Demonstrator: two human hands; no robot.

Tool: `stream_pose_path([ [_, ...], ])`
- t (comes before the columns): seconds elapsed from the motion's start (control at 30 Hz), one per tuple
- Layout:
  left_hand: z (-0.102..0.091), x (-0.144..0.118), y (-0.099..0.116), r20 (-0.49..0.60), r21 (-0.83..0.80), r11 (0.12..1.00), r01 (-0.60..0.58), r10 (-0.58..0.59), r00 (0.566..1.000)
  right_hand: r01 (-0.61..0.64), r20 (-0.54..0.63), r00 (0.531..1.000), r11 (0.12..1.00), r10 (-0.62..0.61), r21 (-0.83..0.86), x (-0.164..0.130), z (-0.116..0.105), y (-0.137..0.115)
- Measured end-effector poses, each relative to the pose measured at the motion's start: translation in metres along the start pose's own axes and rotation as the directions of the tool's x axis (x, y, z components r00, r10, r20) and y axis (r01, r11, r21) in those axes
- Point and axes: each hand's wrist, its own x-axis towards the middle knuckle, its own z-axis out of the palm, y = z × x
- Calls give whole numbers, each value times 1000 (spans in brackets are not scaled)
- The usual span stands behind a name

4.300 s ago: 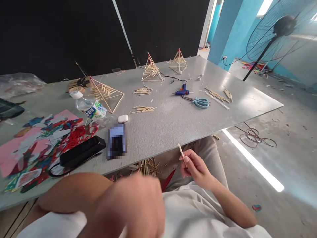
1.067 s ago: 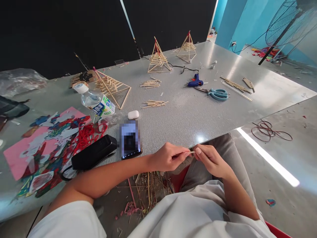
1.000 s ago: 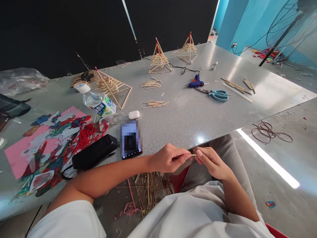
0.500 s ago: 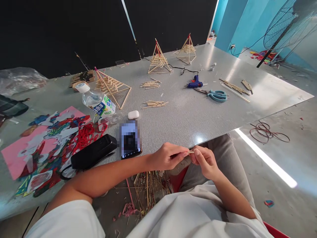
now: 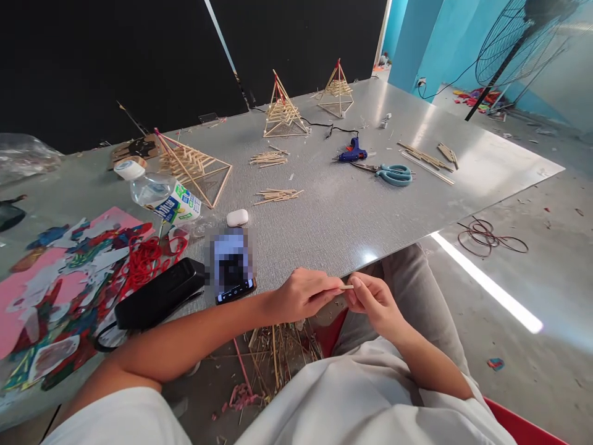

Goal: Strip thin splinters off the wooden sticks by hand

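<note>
Both hands meet just off the near edge of the grey table (image 5: 352, 216), above my lap. A thin wooden stick (image 5: 346, 287) is pinched between the fingertips of my left hand (image 5: 301, 295) and my right hand (image 5: 373, 299). My left forearm rests along the table edge. A phone (image 5: 230, 264) lies just left of my left hand, beside a black case (image 5: 155, 294). Three stick pyramids stand on the table: one near the bottle (image 5: 194, 170), one at the middle back (image 5: 280, 114), one further back (image 5: 337, 91).
Loose stick piles (image 5: 275, 195) lie mid-table. A blue glue gun (image 5: 349, 152), teal scissors (image 5: 391, 175), a lying water bottle (image 5: 160, 196), a white earbud case (image 5: 237, 217), and coloured paper with red cord (image 5: 69, 259) also sit there. Stick scraps (image 5: 273, 355) litter the floor. A fan (image 5: 514, 37) stands at right.
Earlier my right hand alone held the stick upright while the left arm swept across close to the camera. Since then both hands have held the stick together, with only small finger shifts.
</note>
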Motion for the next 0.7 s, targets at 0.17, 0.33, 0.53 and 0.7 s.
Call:
stream_pose_path([
  [0.17,3,0,-2,-69,-4,1000,-19,19,997,-29,-26,999,997,31,70,4,-4,0],
  [0.33,2,4,2,-129,-50,998,30,-36,991,42,38,999,952,-32,-303,-2,-30,-28],
  [0.53,4,3,4,-115,-89,958,272,-282,953,197,321,931,502,174,-842,-2,-20,-3],
  [0.7,12,-3,-1,-109,-101,943,317,-327,939,278,304,877,122,372,-953,8,8,42],
])
